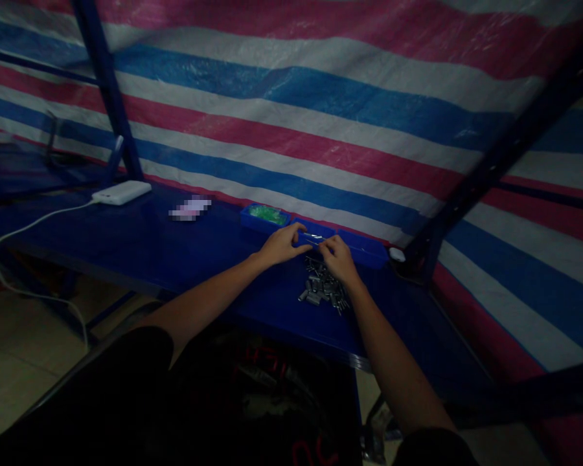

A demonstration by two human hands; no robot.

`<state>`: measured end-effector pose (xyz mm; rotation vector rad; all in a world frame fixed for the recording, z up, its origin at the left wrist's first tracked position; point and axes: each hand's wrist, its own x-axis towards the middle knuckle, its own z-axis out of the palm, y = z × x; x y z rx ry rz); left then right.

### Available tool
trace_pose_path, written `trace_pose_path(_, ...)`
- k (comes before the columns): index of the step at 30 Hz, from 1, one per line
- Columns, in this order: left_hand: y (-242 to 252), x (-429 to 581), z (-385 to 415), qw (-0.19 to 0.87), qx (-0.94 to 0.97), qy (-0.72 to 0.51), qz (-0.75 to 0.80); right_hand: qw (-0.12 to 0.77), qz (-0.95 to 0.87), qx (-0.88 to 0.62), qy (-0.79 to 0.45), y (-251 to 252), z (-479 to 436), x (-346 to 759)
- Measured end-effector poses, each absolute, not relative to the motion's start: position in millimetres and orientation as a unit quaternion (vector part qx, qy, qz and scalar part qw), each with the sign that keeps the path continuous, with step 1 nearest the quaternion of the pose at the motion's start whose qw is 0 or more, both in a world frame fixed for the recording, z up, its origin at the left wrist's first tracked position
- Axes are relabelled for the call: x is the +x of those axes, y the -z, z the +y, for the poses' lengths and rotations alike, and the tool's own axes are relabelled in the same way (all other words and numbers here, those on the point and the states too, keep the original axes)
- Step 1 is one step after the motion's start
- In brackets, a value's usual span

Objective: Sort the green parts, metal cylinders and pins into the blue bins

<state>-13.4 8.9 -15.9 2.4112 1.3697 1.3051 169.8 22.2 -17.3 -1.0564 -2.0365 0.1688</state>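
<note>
Over the blue table, my left hand (282,246) is open, its thumb and forefinger apart in a curve. Facing it, my right hand (339,257) is closed in a pinch on a thin shiny rod (313,243), which points toward the left fingers. The rod's exact kind is too small to make out. A second bright strip shows just above it; I cannot tell whether it is held. Below my right hand lies a loose pile of small grey metal cylinders and pins (323,285), partly covered by that hand.
Behind my hands stand a blue bin with green-tinted clear pieces (266,213) and more blue bins (364,247). A small white object (397,254) sits at right. Leftward are a blurred-out item (190,208) and a white power bank (122,192) with a cable. Striped sheeting (291,129) hangs behind.
</note>
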Motion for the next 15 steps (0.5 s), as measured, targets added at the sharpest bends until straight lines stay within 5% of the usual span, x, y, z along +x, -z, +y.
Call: trace_pose_path(15, 14.9, -8.7, 7.6, 0.097, 0.800, -0.410, 0.428, 0.430, -0.819, -0.376, -0.059, 13.2, 15.1, 166.3)
